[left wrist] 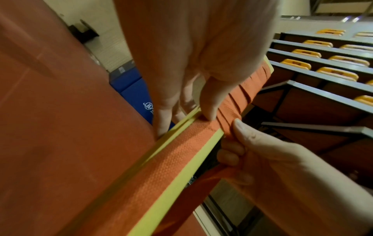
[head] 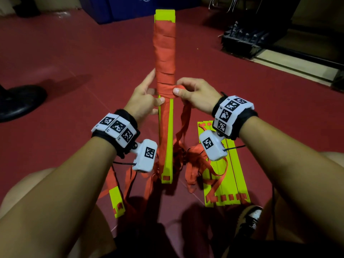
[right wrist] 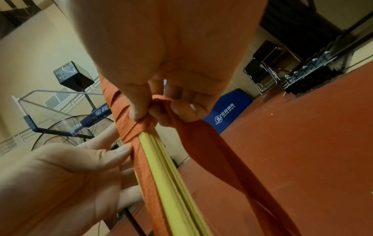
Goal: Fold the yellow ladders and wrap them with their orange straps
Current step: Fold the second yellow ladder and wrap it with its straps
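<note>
A folded bundle of yellow ladder rungs point(head: 168, 127) stands on end on the red floor, in front of me. Orange strap point(head: 164, 53) winds round its upper part, down to my hands. My left hand point(head: 151, 94) grips the bundle from the left, thumb on the front just under the last turn. My right hand point(head: 179, 88) pinches the strap at the bundle's right edge. The loose tail point(head: 186, 118) hangs from it to the floor. In the left wrist view the left thumb point(left wrist: 210, 110) presses the wrapped strap point(left wrist: 238, 99). In the right wrist view my right hand point(right wrist: 159, 110) pinches a bunched fold of strap point(right wrist: 161, 99) beside the rungs point(right wrist: 161, 167).
More yellow rungs point(head: 229, 175) lie flat on the floor at the right under tangled orange straps point(head: 197, 161). A single rung point(head: 116, 202) lies at the left. A black round base point(head: 18, 103) sits far left, a blue mat point(head: 126, 10) behind, a black rack point(head: 242, 41) at back right.
</note>
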### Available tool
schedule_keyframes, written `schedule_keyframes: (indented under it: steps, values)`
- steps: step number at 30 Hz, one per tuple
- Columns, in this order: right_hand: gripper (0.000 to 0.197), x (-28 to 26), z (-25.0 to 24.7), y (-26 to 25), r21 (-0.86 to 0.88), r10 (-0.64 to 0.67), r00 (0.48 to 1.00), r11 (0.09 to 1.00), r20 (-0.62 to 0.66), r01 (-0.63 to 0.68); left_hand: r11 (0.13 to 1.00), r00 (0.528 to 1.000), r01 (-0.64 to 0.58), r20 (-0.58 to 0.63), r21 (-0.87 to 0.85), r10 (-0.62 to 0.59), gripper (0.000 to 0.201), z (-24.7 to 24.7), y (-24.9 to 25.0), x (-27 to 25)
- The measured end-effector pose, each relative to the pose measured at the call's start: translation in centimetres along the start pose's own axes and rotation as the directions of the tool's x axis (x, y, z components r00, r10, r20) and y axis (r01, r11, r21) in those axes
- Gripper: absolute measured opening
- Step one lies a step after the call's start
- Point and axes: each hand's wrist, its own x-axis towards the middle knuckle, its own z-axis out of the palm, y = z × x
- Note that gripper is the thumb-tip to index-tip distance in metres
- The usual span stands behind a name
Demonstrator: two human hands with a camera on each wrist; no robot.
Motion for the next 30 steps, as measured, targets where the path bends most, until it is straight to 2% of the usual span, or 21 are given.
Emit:
schedule_keyframes:
  steps: [4,6,9,13,16,20,23,26,30]
  values:
    - [0.010,0.0,0.3,-0.6,0.024,-0.019,1.000,1.000,-0.014,0.019,0.995,0.992,-0.036,0.127,0.088,0.025,0.101,0.3,0.1,-0.2]
    - [0.014,0.0,0.7,-0.9,0.051,-0.047,0.999,0.998,0.008,0.047,0.987,0.986,-0.085,0.153,0.139,0.064,0.109,0.6,-0.5,-0.1]
    - [0.018,0.0,1.1,-1.2,0.044,-0.076,0.996,0.996,0.039,0.074,0.972,0.982,-0.164,0.124,0.165,0.144,0.113,0.6,-1.5,0.2]
    - [0.022,0.1,0.6,-1.1,0.021,-0.064,0.997,0.998,0.031,0.064,0.960,0.981,-0.190,0.082,0.206,0.176,0.106,0.2,-1.5,0.5]
    - [0.027,0.0,0.7,-0.9,-0.057,-0.027,0.999,0.998,0.029,0.028,0.960,0.979,-0.205,0.044,0.193,0.201,0.108,0.2,-1.4,0.8]
    - [0.020,-0.2,0.5,-0.9,0.016,-0.022,0.999,1.000,0.045,0.022,0.965,0.983,-0.173,-0.030,0.198,0.182,0.098,0.1,-0.7,0.6]
    - [0.013,-0.2,0.2,-1.1,0.090,-0.050,0.998,0.995,0.049,0.045,0.981,0.989,-0.108,-0.088,0.163,0.123,0.091,0.3,-0.5,0.4]
    - [0.022,0.0,0.2,-1.0,0.091,-0.058,0.998,0.994,0.015,0.056,0.992,0.995,-0.048,-0.080,0.120,0.058,0.081,0.4,-0.4,0.3]
    - [0.023,0.1,0.1,-0.6,0.066,-0.023,0.998,0.997,-0.059,0.027,0.998,0.999,-0.016,-0.041,0.064,0.019,0.067,0.2,-0.1,0.0]
